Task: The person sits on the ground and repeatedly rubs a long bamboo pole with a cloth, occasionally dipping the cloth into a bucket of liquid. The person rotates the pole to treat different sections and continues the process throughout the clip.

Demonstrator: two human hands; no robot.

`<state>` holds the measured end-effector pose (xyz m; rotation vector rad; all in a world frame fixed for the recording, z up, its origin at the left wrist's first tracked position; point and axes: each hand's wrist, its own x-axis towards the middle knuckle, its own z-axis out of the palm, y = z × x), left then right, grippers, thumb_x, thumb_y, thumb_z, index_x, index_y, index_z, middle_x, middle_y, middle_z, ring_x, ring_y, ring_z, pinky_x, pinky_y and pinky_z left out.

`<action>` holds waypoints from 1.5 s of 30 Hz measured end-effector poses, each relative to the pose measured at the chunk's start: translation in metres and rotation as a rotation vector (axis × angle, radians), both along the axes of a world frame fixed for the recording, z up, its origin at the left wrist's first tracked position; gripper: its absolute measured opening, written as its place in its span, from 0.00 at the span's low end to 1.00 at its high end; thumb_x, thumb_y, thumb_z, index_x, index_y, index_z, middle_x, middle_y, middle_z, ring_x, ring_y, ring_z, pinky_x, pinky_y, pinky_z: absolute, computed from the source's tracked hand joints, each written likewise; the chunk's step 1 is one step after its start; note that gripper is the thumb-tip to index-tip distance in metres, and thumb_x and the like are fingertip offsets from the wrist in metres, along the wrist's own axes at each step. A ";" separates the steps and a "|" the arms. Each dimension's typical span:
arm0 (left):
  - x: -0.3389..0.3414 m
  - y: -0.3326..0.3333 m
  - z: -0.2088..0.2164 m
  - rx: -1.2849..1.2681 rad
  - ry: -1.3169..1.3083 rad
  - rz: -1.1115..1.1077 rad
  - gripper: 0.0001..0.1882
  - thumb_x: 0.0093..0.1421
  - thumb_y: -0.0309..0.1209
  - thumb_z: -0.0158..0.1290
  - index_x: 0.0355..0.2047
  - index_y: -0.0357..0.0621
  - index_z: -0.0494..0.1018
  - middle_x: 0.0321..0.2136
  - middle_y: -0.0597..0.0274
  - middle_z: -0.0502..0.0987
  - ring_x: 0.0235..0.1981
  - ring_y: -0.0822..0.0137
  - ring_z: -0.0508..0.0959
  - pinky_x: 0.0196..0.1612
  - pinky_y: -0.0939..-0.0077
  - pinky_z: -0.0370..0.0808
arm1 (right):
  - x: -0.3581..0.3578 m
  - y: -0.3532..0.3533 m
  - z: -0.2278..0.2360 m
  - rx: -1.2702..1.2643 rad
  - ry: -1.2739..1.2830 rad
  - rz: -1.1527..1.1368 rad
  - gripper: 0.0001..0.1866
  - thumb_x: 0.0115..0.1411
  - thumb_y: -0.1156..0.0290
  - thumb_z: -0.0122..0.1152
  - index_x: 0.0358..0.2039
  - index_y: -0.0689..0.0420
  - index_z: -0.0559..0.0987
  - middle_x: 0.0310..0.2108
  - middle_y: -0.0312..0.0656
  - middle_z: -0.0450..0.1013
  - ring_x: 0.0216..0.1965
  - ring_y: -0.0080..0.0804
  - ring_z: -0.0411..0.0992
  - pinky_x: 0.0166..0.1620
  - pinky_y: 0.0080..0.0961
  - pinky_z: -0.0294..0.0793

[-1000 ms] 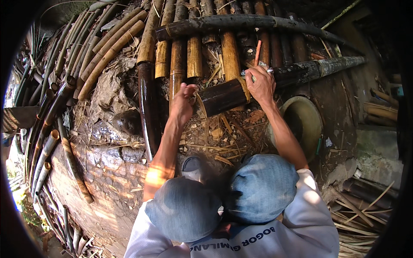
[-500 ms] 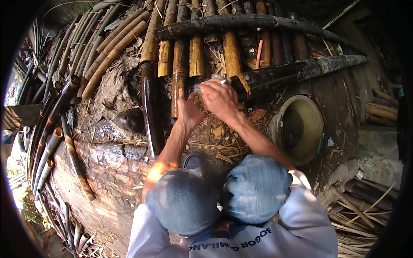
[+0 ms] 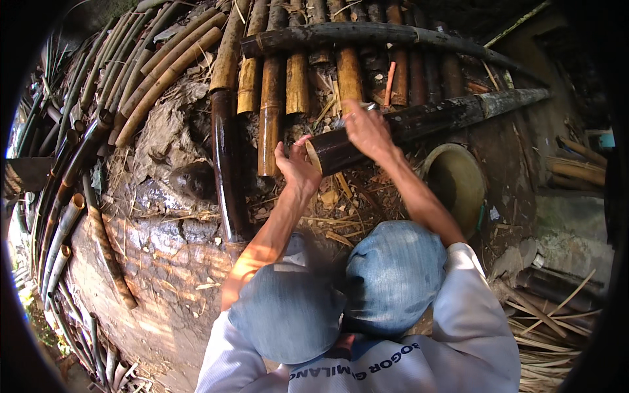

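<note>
Well, from where I stand, the job looks partly done. The long, dark brown, wet-looking bamboo pole [image 3: 432, 122] lies slantwise above the brown earthen ground [image 3: 164, 288], its open, pale-rimmed cut end [image 3: 312, 156] near the person and the rest running off to the right. The near stretch is glossy and fairly even in colour, so I'd judge it the more worked-over part; farther along the surface turns patchy, and the far end is grey and mottled, which strikes me as the portion left.

The person's bare left hand [image 3: 301, 169] is at the cut end, thumb and fingers spread, seeming to touch it; whether it bears any weight I can't tell. The bare right hand [image 3: 369, 134] is over the near stretch, its bent fingers apparently closed around a small, pale, shiny thing [image 3: 339, 123] too blurred to make out. The two hands are apart.

To the right stands a round, beige basin [image 3: 466, 190]. Behind lies a row of golden-brown bamboo poles [image 3: 349, 65], with a long, blackish bamboo pole [image 3: 367, 34] across it. Off to the left, a glossy, dark brown bamboo length [image 3: 228, 164] has a similar wet sheen, so that one may be finished already.
</note>
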<state>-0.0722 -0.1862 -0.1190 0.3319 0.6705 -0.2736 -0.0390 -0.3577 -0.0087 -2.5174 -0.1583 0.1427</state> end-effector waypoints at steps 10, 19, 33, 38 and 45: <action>-0.002 -0.015 0.038 -0.054 0.062 -0.058 0.37 0.64 0.68 0.41 0.52 0.46 0.70 0.56 0.53 0.67 0.60 0.49 0.68 0.66 0.34 0.61 | -0.011 -0.005 -0.022 -0.157 -0.138 -0.053 0.17 0.72 0.69 0.50 0.58 0.61 0.73 0.26 0.54 0.77 0.32 0.35 0.79 0.27 0.39 0.79; 0.012 -0.020 0.040 0.239 -0.092 -0.286 0.30 0.62 0.49 0.60 0.56 0.44 0.68 0.52 0.49 0.71 0.57 0.47 0.73 0.65 0.41 0.68 | -0.005 -0.050 -0.034 -0.114 -0.696 -0.200 0.12 0.68 0.74 0.54 0.47 0.60 0.83 0.40 0.53 0.80 0.47 0.45 0.76 0.50 0.43 0.76; 0.033 -0.034 0.046 -0.074 -0.033 -0.479 0.27 0.66 0.41 0.57 0.58 0.38 0.66 0.58 0.43 0.69 0.58 0.46 0.74 0.65 0.45 0.72 | -0.041 -0.012 -0.051 0.009 -0.647 -0.118 0.11 0.64 0.78 0.58 0.44 0.61 0.84 0.50 0.48 0.79 0.59 0.45 0.74 0.72 0.58 0.56; 0.027 -0.022 0.076 0.115 0.098 -0.400 0.26 0.69 0.41 0.54 0.60 0.40 0.63 0.60 0.40 0.69 0.60 0.44 0.73 0.67 0.45 0.69 | -0.010 -0.088 -0.030 -0.154 -0.517 -0.305 0.12 0.68 0.73 0.56 0.48 0.54 0.84 0.55 0.45 0.77 0.66 0.47 0.67 0.71 0.45 0.63; 0.031 0.011 0.025 -0.086 -0.136 -0.408 0.22 0.70 0.43 0.50 0.55 0.39 0.69 0.56 0.48 0.75 0.57 0.49 0.76 0.67 0.50 0.69 | -0.058 0.039 -0.039 0.083 -0.759 0.012 0.10 0.63 0.70 0.61 0.42 0.56 0.84 0.51 0.45 0.78 0.61 0.50 0.71 0.71 0.54 0.56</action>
